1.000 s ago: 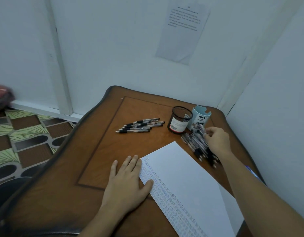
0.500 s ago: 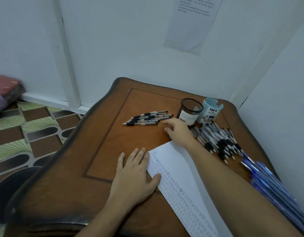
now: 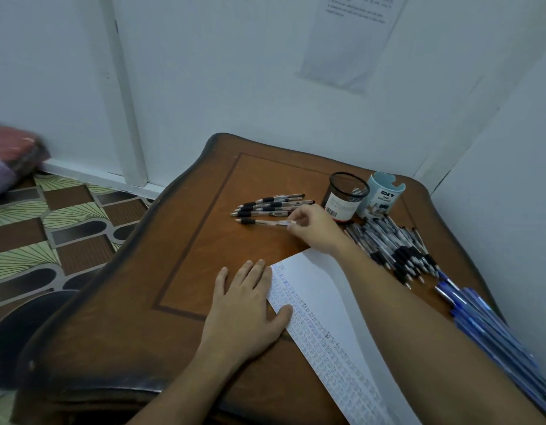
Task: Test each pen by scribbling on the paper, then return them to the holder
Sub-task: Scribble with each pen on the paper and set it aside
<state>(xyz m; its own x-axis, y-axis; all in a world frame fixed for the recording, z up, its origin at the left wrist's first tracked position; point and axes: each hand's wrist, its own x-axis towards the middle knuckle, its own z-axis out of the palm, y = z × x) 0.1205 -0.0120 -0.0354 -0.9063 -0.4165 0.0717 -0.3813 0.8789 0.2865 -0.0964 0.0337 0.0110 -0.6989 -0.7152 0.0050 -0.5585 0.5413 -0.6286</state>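
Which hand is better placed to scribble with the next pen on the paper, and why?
Right, probably. The right hand pinches the end of a pen in the small row, while the left hand lies flat, pressing the paper at its edge.

The one head-worn camera sits above the near edge of the desk [image 3: 189,271] and looks forward and down across it toward the room corner. The white wall [image 3: 235,87] rises behind the far edge and the patterned floor [image 3: 51,225] shows at the left. It is close enough that both forearms enter from the bottom edge, with the left hand [image 3: 245,305] flat below centre and the right hand [image 3: 314,228] pinching a pen [image 3: 265,222] near mid-frame; the wide lens bows the desk's edges.
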